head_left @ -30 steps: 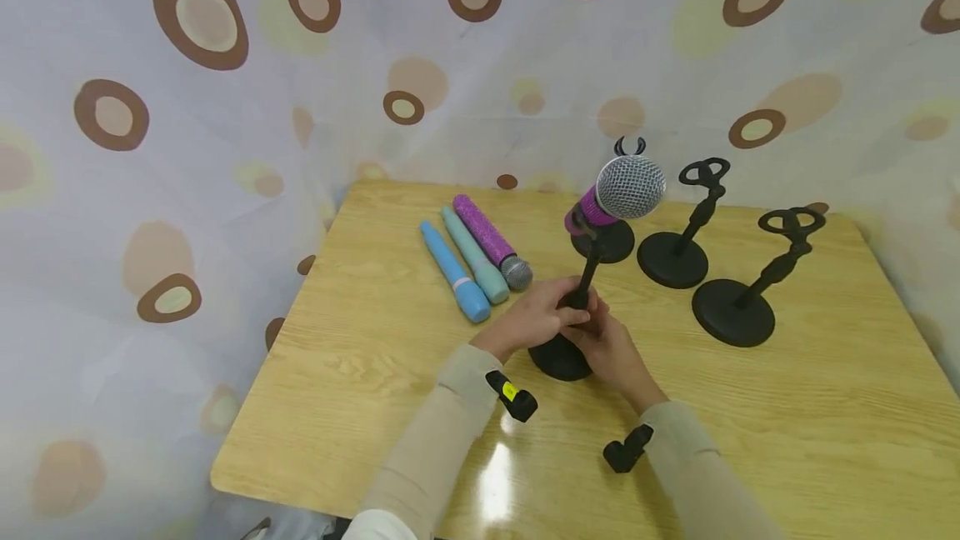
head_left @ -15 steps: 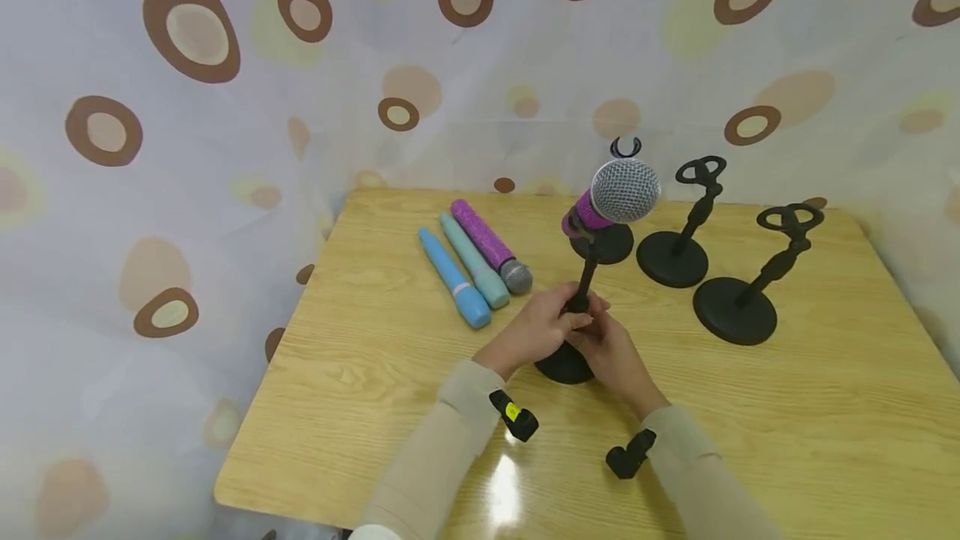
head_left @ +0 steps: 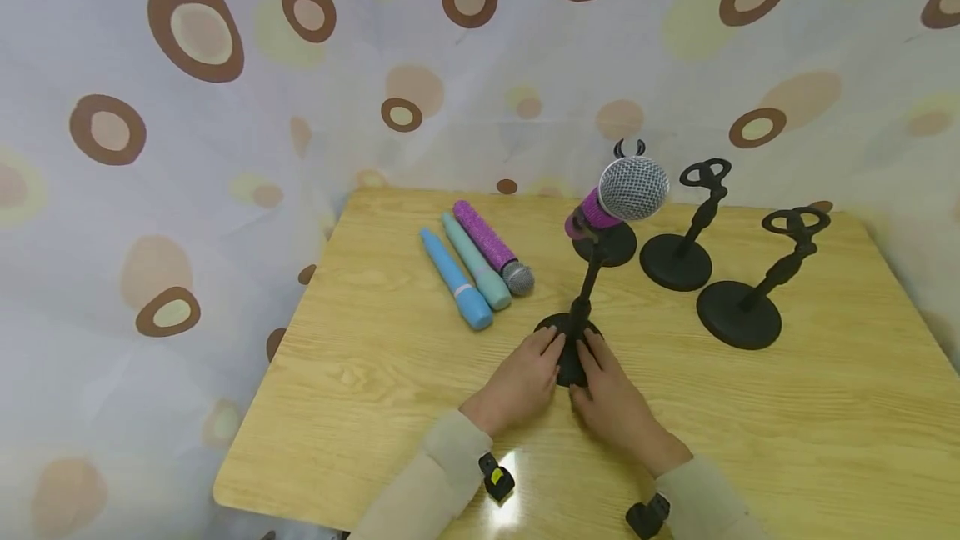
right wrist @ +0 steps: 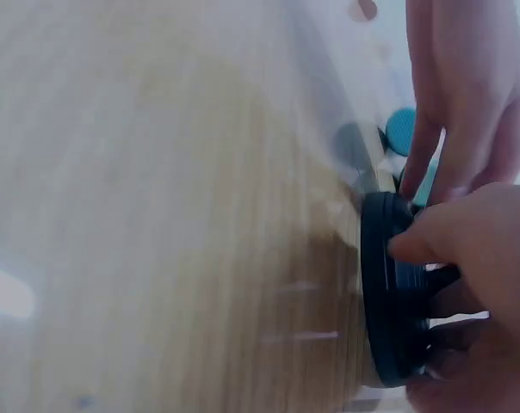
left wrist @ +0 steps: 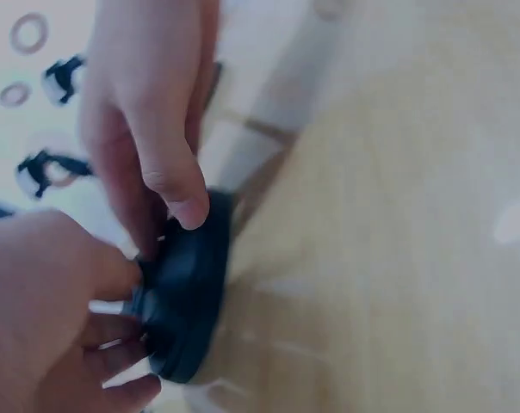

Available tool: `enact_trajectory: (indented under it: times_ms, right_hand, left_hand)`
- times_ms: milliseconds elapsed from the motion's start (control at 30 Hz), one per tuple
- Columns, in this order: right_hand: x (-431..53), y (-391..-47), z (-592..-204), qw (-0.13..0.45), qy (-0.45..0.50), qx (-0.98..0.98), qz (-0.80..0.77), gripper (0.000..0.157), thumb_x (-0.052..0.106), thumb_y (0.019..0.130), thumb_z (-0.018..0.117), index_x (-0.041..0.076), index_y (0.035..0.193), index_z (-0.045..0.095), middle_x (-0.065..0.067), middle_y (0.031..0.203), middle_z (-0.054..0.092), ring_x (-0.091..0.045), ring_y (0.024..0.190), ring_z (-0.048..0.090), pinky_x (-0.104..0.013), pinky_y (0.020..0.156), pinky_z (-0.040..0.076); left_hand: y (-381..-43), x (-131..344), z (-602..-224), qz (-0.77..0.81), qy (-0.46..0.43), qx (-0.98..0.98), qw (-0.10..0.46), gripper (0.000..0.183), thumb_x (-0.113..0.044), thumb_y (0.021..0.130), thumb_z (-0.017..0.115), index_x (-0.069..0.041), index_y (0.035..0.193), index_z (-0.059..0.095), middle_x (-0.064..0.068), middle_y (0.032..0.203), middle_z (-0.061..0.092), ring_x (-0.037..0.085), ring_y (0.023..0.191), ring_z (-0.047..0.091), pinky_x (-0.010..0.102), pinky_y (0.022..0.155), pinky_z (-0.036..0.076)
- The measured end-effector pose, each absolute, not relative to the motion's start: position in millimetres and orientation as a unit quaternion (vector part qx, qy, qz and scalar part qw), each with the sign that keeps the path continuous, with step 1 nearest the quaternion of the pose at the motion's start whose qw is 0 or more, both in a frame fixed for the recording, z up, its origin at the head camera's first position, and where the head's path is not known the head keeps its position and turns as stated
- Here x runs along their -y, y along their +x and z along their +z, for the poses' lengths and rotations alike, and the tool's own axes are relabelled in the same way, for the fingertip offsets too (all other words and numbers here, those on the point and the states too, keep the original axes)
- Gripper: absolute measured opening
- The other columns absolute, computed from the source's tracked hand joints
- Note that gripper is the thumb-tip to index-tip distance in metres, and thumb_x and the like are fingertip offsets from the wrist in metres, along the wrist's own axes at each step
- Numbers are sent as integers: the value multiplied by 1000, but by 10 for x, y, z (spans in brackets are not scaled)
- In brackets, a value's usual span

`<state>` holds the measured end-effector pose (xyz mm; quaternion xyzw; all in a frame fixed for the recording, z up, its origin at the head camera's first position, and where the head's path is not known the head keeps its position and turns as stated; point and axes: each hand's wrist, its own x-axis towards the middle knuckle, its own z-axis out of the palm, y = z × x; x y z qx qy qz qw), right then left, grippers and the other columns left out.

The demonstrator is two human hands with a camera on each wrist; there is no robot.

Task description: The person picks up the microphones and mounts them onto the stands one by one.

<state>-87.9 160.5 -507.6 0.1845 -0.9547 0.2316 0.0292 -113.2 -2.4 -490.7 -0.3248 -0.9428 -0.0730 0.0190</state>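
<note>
A black microphone stand [head_left: 590, 282] stands upright in front of me, holding a purple microphone [head_left: 633, 187] with a silver mesh head. Its round base [left wrist: 191, 288] lies between my hands. My left hand [head_left: 519, 382] holds the base from the left, fingertips over its top near the pole. From the right, my right hand [head_left: 618, 407] holds the same base, with the index finger stretched along the top and the thumb at the front edge. The right wrist view shows the right thumb [right wrist: 419, 237] on the base's rim; some fingers are partly hidden behind the base.
Left of the stand lie a blue microphone [head_left: 456, 277], a teal microphone [head_left: 476, 261] and a purple glitter microphone [head_left: 493, 247]. Several more black stands, such as the nearest one [head_left: 742, 315], stand at the back right. A patterned cloth [head_left: 300, 90] hangs behind the wooden table [head_left: 345, 407].
Both hands have let go of the stand's pole and moved down and toward me onto its base. The stand stays at about the same place.
</note>
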Motion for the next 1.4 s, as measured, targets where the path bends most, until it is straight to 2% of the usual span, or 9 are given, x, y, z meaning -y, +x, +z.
enact_trajectory:
  times_ms: [100, 233, 333, 600, 667, 867, 1200, 1300, 1400]
  right_hand:
    - [-1587, -774, -5074, 34, 205, 963, 172, 58, 16, 84, 56, -11, 132, 34, -28, 142, 24, -40, 130, 27, -47, 98, 37]
    - [-1561, -794, -5065, 59, 215, 966, 134, 59, 16, 85, 56, -11, 132, 34, -28, 141, 25, -39, 131, 26, -46, 100, 35]
    - [-1560, -856, -5059, 71, 216, 967, 113, 59, 16, 84, 58, -12, 130, 35, -28, 140, 27, -39, 130, 28, -46, 100, 35]
    - [-1615, -1035, -5053, 59, 212, 971, 95, 57, 17, 87, 55, -14, 130, 35, -30, 139, 27, -40, 129, 29, -47, 102, 34]
    - [-1625, -1088, -5042, 55, 206, 972, 99, 56, 18, 88, 53, -14, 130, 34, -29, 140, 27, -40, 130, 28, -47, 102, 33]
    - [-1638, -1271, -4973, 9, 198, 974, 110, 54, 22, 91, 48, -12, 132, 34, -28, 141, 26, -38, 131, 26, -48, 102, 32]
    - [-1628, -1626, -4982, -22, 206, 975, 84, 52, 21, 93, 46, -12, 131, 35, -30, 138, 30, -40, 129, 29, -48, 103, 31]
    - [-1621, -1688, -4976, -25, 207, 975, 74, 51, 21, 92, 47, -12, 130, 36, -30, 138, 30, -40, 129, 29, -47, 104, 30]
    - [-1624, -1749, -4955, -29, 202, 977, 62, 53, 21, 92, 47, -12, 131, 34, -30, 139, 29, -39, 130, 27, -47, 105, 28]
  left_hand:
    - [-1023, -19, -4987, 19, -330, 942, 50, 46, -20, 92, 44, 3, 132, 40, 18, 138, 38, 26, 132, 32, 32, 108, 27]
    - [-997, -75, -5015, 73, -323, 938, 107, 43, -22, 93, 41, 3, 128, 44, 19, 135, 42, 27, 129, 36, 33, 105, 33]
    - [-1035, -105, -5012, 74, -319, 937, 124, 42, -22, 94, 40, 3, 127, 46, 19, 134, 43, 28, 128, 38, 33, 102, 37]
    - [-1214, -211, -4948, 69, -309, 946, 76, 45, -26, 94, 41, 2, 129, 44, 19, 137, 39, 28, 129, 35, 32, 100, 39]
    - [-1267, -230, -4938, 73, -309, 945, 79, 46, -27, 94, 42, 2, 129, 44, 19, 137, 40, 28, 129, 36, 32, 100, 39]
    - [-1394, -277, -4927, 68, -295, 951, 65, 46, -27, 94, 42, 3, 129, 44, 20, 137, 39, 29, 129, 36, 33, 99, 40]
    - [-1623, -371, -4905, 80, -255, 963, 24, 46, -25, 94, 41, 2, 132, 40, 18, 140, 36, 28, 130, 34, 33, 100, 38]
    - [-1682, -390, -4915, 104, -250, 963, 8, 46, -24, 97, 36, 0, 135, 36, 17, 142, 32, 28, 132, 31, 34, 104, 34]
    - [-1765, -418, -4917, 151, -243, 958, -12, 46, -26, 99, 29, -4, 139, 29, 13, 146, 26, 26, 136, 23, 39, 109, 25]
